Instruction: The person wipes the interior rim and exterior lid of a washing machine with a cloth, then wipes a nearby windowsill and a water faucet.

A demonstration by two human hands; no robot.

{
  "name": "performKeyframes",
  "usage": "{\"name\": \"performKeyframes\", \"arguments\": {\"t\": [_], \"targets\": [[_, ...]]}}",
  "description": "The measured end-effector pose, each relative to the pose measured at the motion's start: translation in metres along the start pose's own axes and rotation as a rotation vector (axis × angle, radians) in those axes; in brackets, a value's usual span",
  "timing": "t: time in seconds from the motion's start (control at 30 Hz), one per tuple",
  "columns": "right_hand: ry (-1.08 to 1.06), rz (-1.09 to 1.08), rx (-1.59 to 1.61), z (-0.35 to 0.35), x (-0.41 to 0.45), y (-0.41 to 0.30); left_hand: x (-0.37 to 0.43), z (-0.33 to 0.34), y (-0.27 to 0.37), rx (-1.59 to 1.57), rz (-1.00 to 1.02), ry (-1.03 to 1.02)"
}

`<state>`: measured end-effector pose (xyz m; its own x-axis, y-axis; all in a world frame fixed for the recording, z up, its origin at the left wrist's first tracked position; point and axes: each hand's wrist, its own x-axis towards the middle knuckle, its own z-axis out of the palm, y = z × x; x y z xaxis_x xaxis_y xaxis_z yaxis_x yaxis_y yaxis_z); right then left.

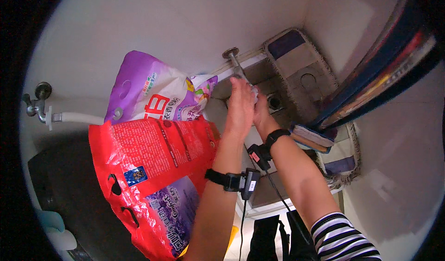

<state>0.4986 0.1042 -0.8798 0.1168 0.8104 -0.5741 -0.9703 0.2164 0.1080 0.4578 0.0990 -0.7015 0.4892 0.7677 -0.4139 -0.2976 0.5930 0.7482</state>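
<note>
My left hand (pixel 240 103) and my right hand (pixel 263 113) are pressed close together, palms facing, just below the spout of a metal wall tap (pixel 237 66). A small whitish patch (pixel 255 93), either water or foam, shows between them. The inner sides of the fingers are hidden, so I cannot tell whether anything is held. Under the hands lies a tiled basin floor with a round drain (pixel 275 102). To the left of my left forearm stands a red plastic detergent bag (pixel 156 150), and behind it a purple and white laundry soap powder bag (pixel 149 90).
Patchwork fringed mats (pixel 297 61) lie along the basin's right side. A tall bundle of flat things (pixel 368 87) leans there. At left, a second tap (pixel 36 104) feeds a white hose (pixel 81 118) above a dark surface (pixel 69 181). Wrist-strapped devices trail cables (pixel 243 222).
</note>
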Motion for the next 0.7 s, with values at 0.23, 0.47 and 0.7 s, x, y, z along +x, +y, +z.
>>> {"name": "performKeyframes", "arguments": {"t": [0.23, 0.47, 0.7], "targets": [[-0.037, 0.21, 0.09, 0.001, 0.015, 0.026, -0.007, -0.043, 0.007, 0.023, 0.05, -0.044], [0.195, -0.083, -0.28, -0.012, 0.049, 0.013, -0.003, -0.049, -0.012, 0.172, 0.245, 0.29], [0.236, -0.043, -0.524, 0.028, 0.021, 0.014, 0.014, -0.038, -0.013, 0.674, 0.431, 0.321]]}}
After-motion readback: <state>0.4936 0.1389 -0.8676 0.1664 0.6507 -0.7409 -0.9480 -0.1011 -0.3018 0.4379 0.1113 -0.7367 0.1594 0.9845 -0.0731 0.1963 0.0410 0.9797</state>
